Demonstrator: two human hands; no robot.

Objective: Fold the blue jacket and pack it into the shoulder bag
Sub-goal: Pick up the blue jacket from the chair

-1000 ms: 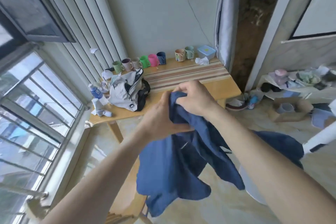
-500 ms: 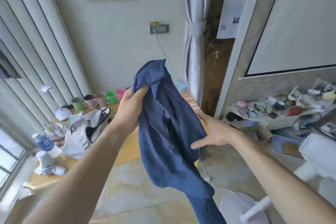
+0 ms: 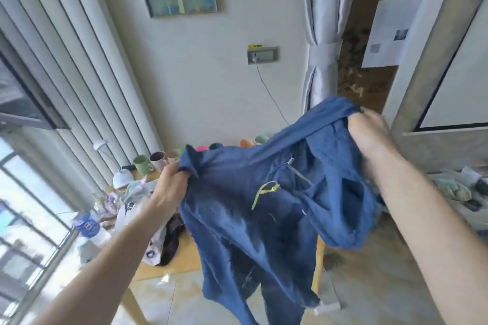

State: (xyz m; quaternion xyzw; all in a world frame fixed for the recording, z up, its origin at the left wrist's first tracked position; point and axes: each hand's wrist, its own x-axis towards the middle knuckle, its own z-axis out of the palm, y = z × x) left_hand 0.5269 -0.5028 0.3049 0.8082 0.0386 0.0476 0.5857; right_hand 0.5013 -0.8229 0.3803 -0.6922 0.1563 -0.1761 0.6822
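Note:
The blue jacket [image 3: 264, 208] hangs spread in the air in front of me, with a yellow-green loop at its middle. My left hand [image 3: 170, 185] grips its top edge on the left. My right hand [image 3: 371, 137], blurred, grips the top edge higher up on the right. The lower part of the jacket dangles toward the floor. The white and black shoulder bag [image 3: 150, 221] lies on the wooden table [image 3: 182, 261] behind my left forearm, partly hidden by the arm and the jacket.
Several mugs [image 3: 150, 163] line the table's back edge by the wall. A small white lamp [image 3: 120, 174], a water bottle [image 3: 88, 227] and crumpled tissues sit at the table's left end. Cluttered shelves [image 3: 459, 192] stand at the right. Window and blinds fill the left.
My right hand has moved up and taken hold of the jacket's top edge. Both hands have pulled apart, spreading the bunched jacket wide. My view has tilted upward.

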